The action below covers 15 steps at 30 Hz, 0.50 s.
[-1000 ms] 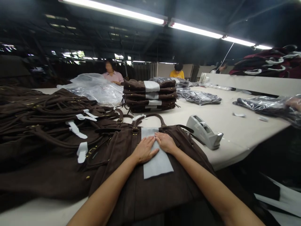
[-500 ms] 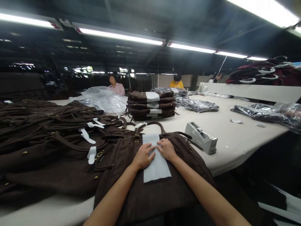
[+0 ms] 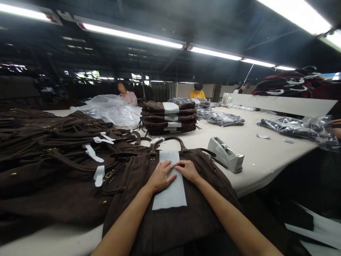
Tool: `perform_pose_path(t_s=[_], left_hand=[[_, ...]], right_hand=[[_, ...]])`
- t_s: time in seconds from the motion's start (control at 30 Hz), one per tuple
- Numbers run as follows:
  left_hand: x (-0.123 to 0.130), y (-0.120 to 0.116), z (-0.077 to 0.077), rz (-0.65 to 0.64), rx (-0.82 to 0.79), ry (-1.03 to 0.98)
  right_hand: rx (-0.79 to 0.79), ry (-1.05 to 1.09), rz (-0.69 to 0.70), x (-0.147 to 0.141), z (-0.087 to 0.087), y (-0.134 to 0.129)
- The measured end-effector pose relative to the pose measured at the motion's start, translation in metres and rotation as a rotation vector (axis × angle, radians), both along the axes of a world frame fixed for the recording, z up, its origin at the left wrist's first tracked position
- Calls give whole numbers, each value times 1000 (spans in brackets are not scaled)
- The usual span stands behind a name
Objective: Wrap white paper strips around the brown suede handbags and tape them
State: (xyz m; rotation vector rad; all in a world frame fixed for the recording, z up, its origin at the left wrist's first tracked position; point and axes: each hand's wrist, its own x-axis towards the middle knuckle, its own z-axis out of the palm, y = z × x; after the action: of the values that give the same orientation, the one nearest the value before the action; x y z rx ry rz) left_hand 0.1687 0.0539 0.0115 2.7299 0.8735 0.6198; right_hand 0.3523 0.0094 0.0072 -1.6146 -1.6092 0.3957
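A dark brown handbag (image 3: 170, 227) lies flat in front of me, its handles pointing away. Down its middle runs a strip of white paper (image 3: 170, 197), slightly skewed, with its near end shifted left. My left hand (image 3: 162, 176) rests on the strip with fingers stretched out and thumb apart. Beside it, my right hand (image 3: 188, 170) has thumb and forefinger pinched together over the strip near its right edge. Whatever is between those fingertips is too small to make out. A grey tape dispenser (image 3: 226, 154) stands right of the bag.
More brown bags (image 3: 53, 185) with white tags are heaped at left. Behind my bag is a stack of folded brown bags (image 3: 169, 117) with white bands. Plastic bags (image 3: 106, 110) and plastic-wrapped items (image 3: 221, 117) lie on the white table (image 3: 269, 160). People work farther back.
The near end of the paper strip has swung left. My right hand's fingers have gone from spread on the paper to a pinch; my left hand still lies on it.
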Motion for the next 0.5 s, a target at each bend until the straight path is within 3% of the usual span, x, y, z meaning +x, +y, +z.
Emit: perform_pose_path(t_s=[0.17,0.27,0.33,0.4,0.47,0.5], left_hand=[[1,1,1,-37,-41,88],[1,4,0,-41,-63,124],[1,5,-2,-36,-75,140],[0,5,-3,-27,-86,149],[-1,4,-2,-15,-93,153],[-1,4,-2,-9,-94,154]], right_hand=[[-64,-60,-29,-2,6,2],[-99,-90,-15,-10,16,-15],[-87,-76,27,-20,27,-48],[-19,13,108,-31,35,-99],[34,182,154,-41,34,-160],[-18,262,198,-45,27,-189]])
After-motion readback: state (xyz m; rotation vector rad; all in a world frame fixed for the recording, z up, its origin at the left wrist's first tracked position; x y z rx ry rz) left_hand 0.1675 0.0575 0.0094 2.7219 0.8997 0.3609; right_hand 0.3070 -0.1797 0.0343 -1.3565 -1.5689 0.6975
